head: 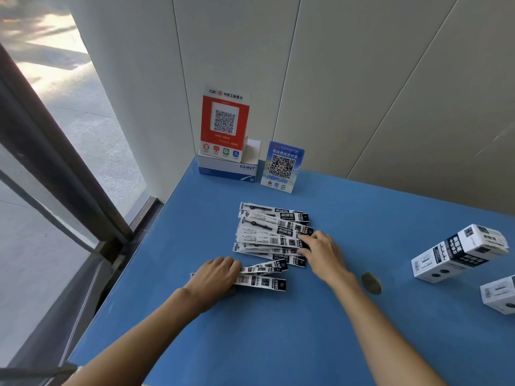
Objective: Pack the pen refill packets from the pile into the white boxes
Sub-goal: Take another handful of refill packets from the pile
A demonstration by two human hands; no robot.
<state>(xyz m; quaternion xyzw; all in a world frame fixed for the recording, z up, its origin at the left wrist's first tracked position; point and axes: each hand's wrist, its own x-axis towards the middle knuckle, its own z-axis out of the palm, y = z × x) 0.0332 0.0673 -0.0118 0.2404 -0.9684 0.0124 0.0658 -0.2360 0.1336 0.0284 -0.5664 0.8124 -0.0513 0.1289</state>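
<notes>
A pile of black-and-white pen refill packets (267, 232) lies fanned out on the blue table (278, 330). My right hand (323, 252) rests on the pile's right end, fingertips touching the packets' black ends. My left hand (217, 277) grips a small bundle of packets (264, 277) nearer to me, its fingers curled over their left ends. Two white boxes stand at the right: one long box (459, 252) lying tilted, and another box (498, 293) cut off by the frame edge.
A red QR sign (224, 123) stands on a white CHNT box (227, 168) at the far corner, with a blue QR sign (282, 167) beside it. A dark worn spot (371, 283) marks the table. A window and door frame run along the left.
</notes>
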